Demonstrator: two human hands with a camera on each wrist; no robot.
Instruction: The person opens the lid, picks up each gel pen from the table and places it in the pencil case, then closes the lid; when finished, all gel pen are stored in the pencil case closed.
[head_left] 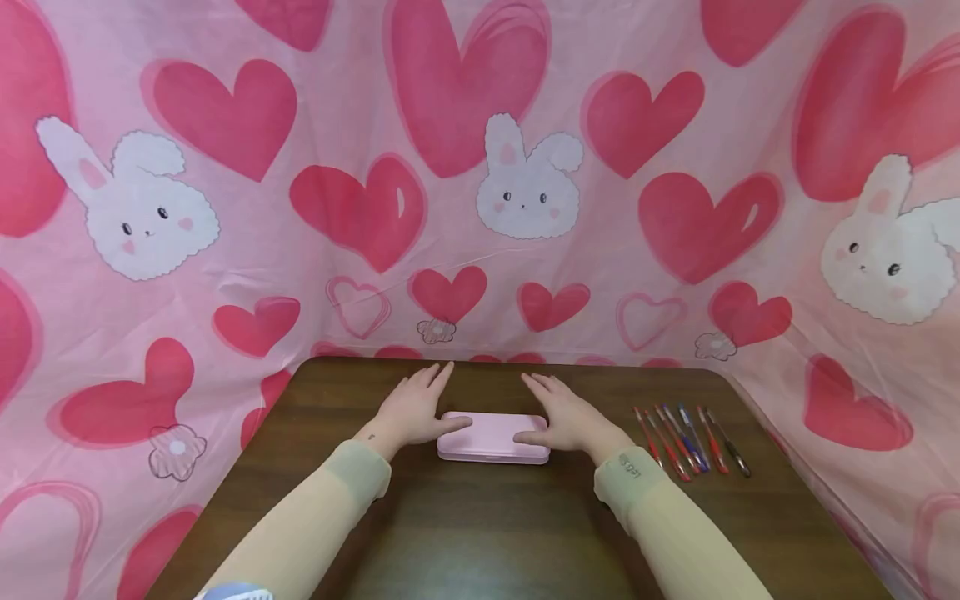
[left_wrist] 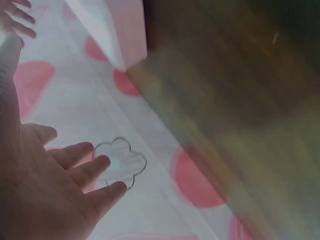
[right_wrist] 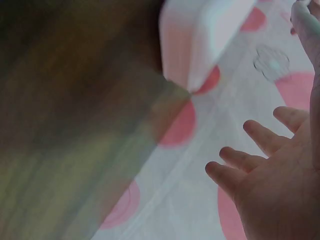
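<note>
A closed pink pencil case (head_left: 493, 429) lies lengthwise across the middle of the dark wooden table. At its left end is my left hand (head_left: 411, 408), fingers spread and straight, with the thumb reaching over the lid. My right hand (head_left: 573, 417) mirrors it at the other end, its thumb also over the lid. Whether either thumb touches the lid, I cannot tell. In the left wrist view the case's end (left_wrist: 131, 37) shows beyond the left palm (left_wrist: 55, 185). The right wrist view has the opposite end (right_wrist: 182, 45) and the extended right fingers (right_wrist: 242, 160).
Several pens (head_left: 688, 442) with red, blue and black parts lie side by side to the right of my right hand. The wooden table (head_left: 480, 533) meets a pink cloth backdrop (head_left: 360, 250) with hearts and rabbits at the back and sides.
</note>
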